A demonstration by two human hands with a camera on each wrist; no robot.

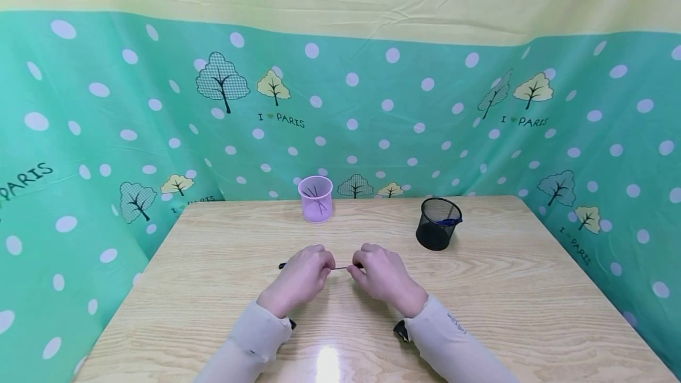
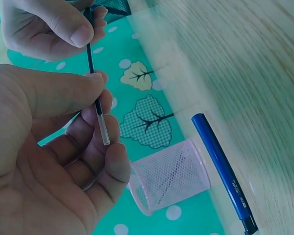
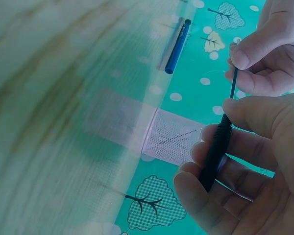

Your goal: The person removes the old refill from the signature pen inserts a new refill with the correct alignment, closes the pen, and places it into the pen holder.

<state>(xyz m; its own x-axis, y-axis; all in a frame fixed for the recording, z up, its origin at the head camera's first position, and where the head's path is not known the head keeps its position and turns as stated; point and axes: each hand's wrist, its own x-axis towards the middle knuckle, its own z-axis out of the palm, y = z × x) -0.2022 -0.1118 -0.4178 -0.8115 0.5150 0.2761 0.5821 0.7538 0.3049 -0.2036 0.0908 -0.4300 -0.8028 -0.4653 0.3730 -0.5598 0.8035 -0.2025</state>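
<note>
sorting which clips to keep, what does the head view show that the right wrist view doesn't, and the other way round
Only the head view shows the black mesh cup with a dark blue item in it, and both pale sleeves.

Only the right wrist view shows the ribbed length of the black barrel in the right hand and the blue pen's body.

Both share the two hands, the thin rod between them, lilac mesh cup, table and dotted curtain.

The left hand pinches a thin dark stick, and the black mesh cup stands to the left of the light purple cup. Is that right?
Not quite: the head view shows the black mesh cup to the right of the light purple cup. The left hand does pinch a thin dark stick.
</note>
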